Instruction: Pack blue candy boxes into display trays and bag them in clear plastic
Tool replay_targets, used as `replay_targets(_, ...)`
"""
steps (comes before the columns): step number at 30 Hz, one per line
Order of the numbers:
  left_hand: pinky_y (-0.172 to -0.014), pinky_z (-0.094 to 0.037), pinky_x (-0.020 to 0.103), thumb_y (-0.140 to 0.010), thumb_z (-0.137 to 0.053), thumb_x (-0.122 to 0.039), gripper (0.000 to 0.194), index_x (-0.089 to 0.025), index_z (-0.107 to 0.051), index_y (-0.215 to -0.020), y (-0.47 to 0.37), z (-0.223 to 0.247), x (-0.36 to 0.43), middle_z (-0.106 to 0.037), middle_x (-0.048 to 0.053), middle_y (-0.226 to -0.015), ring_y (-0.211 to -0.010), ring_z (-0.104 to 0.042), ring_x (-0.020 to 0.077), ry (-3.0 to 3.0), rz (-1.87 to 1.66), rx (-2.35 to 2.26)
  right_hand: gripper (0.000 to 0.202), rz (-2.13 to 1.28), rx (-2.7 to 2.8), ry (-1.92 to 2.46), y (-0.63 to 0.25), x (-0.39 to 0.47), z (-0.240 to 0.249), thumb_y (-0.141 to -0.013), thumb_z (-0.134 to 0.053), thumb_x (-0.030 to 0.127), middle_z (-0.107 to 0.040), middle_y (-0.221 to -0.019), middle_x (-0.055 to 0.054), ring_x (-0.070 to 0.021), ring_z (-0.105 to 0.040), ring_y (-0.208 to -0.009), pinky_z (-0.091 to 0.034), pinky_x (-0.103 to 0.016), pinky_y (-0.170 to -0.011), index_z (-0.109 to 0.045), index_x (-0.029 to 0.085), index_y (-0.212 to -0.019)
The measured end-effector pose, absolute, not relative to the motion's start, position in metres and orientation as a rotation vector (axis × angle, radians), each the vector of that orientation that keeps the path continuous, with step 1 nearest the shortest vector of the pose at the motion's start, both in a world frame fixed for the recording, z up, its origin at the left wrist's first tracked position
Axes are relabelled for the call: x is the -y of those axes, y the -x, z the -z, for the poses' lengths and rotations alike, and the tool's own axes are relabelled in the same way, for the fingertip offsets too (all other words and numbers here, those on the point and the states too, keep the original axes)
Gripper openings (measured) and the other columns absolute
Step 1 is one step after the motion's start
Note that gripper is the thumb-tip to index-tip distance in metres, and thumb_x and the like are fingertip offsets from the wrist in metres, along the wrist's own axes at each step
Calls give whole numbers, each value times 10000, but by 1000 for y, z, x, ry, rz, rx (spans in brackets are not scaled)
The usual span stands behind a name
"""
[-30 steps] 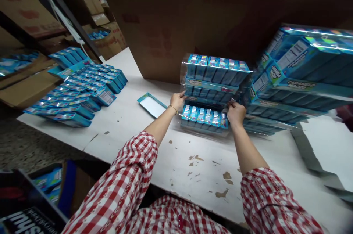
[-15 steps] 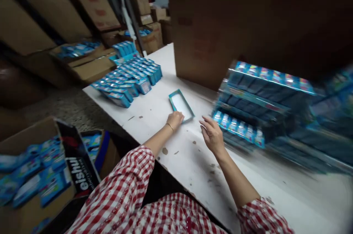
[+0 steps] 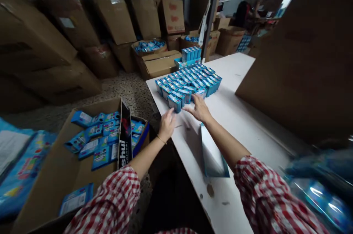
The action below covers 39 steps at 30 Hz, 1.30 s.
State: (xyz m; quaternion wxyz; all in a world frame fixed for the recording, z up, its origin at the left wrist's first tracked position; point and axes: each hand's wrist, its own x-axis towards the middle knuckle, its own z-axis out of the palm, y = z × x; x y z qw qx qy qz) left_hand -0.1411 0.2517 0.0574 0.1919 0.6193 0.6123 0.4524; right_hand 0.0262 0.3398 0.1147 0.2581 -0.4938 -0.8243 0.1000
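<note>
Rows of small blue boxes (image 3: 190, 79) stand packed together on the white table. My left hand (image 3: 167, 123) is at their near left corner, fingers stretched toward the front box (image 3: 174, 103) and slightly blurred. Beside the same group, my right hand (image 3: 200, 109) has its thumb and fingers apart, its fingertips close to the nearest boxes. Whether either hand touches a box, I cannot tell. Under my right forearm lies a shallow blue-edged tray (image 3: 215, 153) with a white inside, partly hidden by the arm.
An open carton (image 3: 82, 168) holding loose blue packets stands left of the table (image 3: 234, 116). A big cardboard box (image 3: 289, 79) rises on the right, near wrapped blue packs (image 3: 322, 190). More cartons (image 3: 118, 17) are stacked behind. A person (image 3: 255, 4) is in the background.
The view has turned left. My left hand has let go of the tray, and both hands have moved to the rows of small boxes. The tray now lies nearer to me.
</note>
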Motion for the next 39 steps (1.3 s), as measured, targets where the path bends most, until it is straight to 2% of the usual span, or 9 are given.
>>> replay_targets(4, -1056, -306, 426, -730, -644, -360, 815, -107, -242, -1393, 198, -30, -331, -375, 213, -1390, -1304, -356, 276, -1453, -1332, -1679, 776, -186, 2295, 1660, 20, -419, -118, -852, -314, 626, -337, -1413, -203, -312, -216, -1347, -143, -497, -1082, -301, 56, -1379)
replay_targets(8, -1043, -328, 445, -673, -700, -370, 884, -157, -231, -1391, 204, -4, -370, -468, 164, -1319, -1244, -433, 263, -1502, -1273, -1449, 636, 32, 2490, 1617, 29, -452, -106, -893, -247, 569, -511, -1252, -158, -293, -406, -1207, -40, -533, -1072, -442, 111, -1289)
replay_targets(12, -1033, -347, 450, -623, -736, -422, 882, -160, -304, -1346, 188, -1, -370, -466, 157, -1295, -1224, -438, 282, -1508, -1328, -1512, 586, 188, 2532, 1475, 29, -457, -96, -880, -285, 564, -568, -1125, -160, -298, -477, -1084, -189, -477, -1033, -547, 103, -1131)
replay_targets(15, -1020, -364, 456, -557, -773, -438, 894, -138, -357, -1289, 182, -9, -365, -441, 166, -1270, -1204, -446, 301, -1530, -1317, -1631, 514, 134, 2541, 1434, 28, -463, -92, -883, -339, 504, -598, -1083, -156, -295, -517, -1017, -336, -419, -924, -517, 103, -1153)
replay_targets(19, -1011, -373, 460, -473, -816, -423, 928, -129, -375, -1235, 184, -16, -361, -422, 163, -1233, -1182, -458, 310, -1559, -1303, -1650, 456, 25, 2634, 1328, 27, -472, -94, -897, -372, 420, -612, -1112, -148, -284, -550, -1025, -384, -380, -886, -499, 123, -1218)
replay_targets(25, -1071, -279, 497, -476, -817, -461, 1194, -192, -98, -1391, 179, -16, -325, -244, 213, -1436, -1323, -302, 329, -1577, -1343, -1260, 461, -485, 2718, 1080, 30, -458, -104, -835, -524, 330, -621, -1136, -123, -241, -585, -1024, -430, -330, -855, -489, 147, -1257)
replay_targets(31, -1110, -170, 514, -463, -801, -525, 1353, -249, 95, -1439, 185, -20, -297, -49, 178, -1517, -1384, -107, 340, -1729, -1282, -983, 625, -1094, 1893, 1024, 10, -404, -77, -752, -560, 543, -530, -1267, -96, -243, -486, -1160, -388, -408, -973, -465, 200, -1266)
replay_targets(34, -1101, -198, 511, -465, -804, -519, 1385, -245, 156, -1426, 187, -18, -306, -87, 186, -1512, -1370, -184, 332, -1733, -1213, -889, 643, -1359, 1430, 1070, 13, -370, -55, -776, -482, 609, -475, -1334, -68, -233, -411, -1247, -329, -415, -1050, -441, 213, -1280)
replay_targets(39, -1071, -280, 507, -539, -767, -513, 1258, -224, 55, -1446, 170, -16, -294, -269, 172, -1463, -1313, -334, 319, -1529, -1340, -909, 588, -1577, 1023, 883, 39, -333, -42, -804, -415, 617, -553, -1247, 1, -187, -490, -1182, -397, -387, -1023, -437, 247, -1260)
